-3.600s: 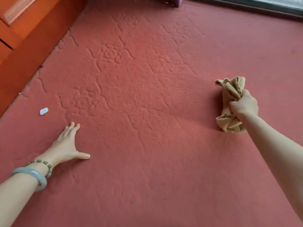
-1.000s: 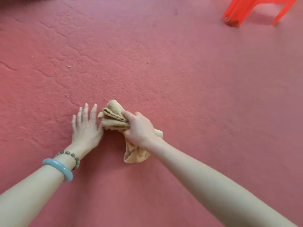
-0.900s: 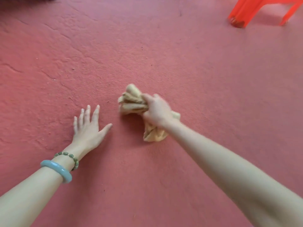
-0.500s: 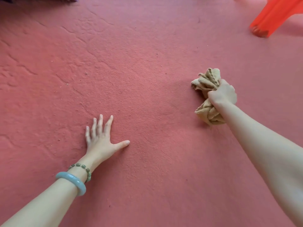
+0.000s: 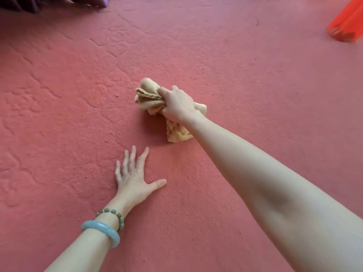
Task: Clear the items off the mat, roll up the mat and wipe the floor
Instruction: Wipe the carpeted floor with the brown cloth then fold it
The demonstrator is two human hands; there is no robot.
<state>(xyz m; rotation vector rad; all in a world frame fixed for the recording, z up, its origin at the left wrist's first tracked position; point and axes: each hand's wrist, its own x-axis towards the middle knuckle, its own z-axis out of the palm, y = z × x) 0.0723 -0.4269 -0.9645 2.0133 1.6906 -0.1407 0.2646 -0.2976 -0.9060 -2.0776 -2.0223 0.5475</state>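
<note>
Your floor (image 5: 255, 95) is red and rough, with raised wrinkle lines over its left and far parts. On it you have a bunched tan cloth (image 5: 176, 132) near the middle, your left hand (image 5: 133, 179) flat near it, a few dark specks (image 5: 117, 95), and a blurred orange leg (image 5: 347, 26) far right

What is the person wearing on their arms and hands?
Both forearms are bare, with no sleeves in view, and neither the left hand nor the right hand has a glove. The left wrist carries two bracelets: a smooth, thick, pale blue-green bangle and, closer to the hand, a string of oval green beads. The right wrist wears nothing.
</note>
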